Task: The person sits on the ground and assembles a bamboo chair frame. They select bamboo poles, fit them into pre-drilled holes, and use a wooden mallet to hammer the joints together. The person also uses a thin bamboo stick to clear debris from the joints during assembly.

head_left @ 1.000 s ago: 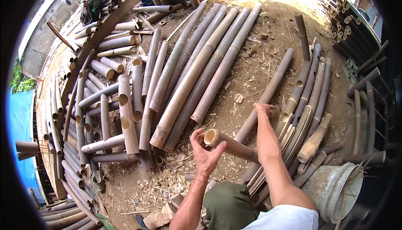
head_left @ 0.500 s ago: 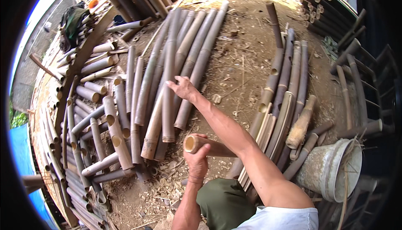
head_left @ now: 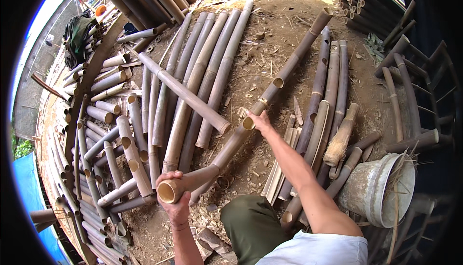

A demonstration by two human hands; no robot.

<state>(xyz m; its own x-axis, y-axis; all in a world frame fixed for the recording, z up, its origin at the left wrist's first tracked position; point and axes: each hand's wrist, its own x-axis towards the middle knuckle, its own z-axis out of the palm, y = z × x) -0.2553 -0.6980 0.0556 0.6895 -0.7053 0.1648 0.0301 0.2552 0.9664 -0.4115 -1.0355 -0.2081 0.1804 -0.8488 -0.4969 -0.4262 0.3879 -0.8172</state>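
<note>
Left grip curls around the tube near its open end, right grip clasps the notched pole: stiff, smooth, probably light; best held clear of holes.

Dirt floor, sunlit far off; grey wall.

The notched bamboo you hold is grey-brown, its 2 notches and nearer open end yellowish tan inside. Your trousers are dark olive green, your top white. The bucket is off-white (blotched with brown), the tarp bright blue, the soil brown flecked with pale tan.
</note>
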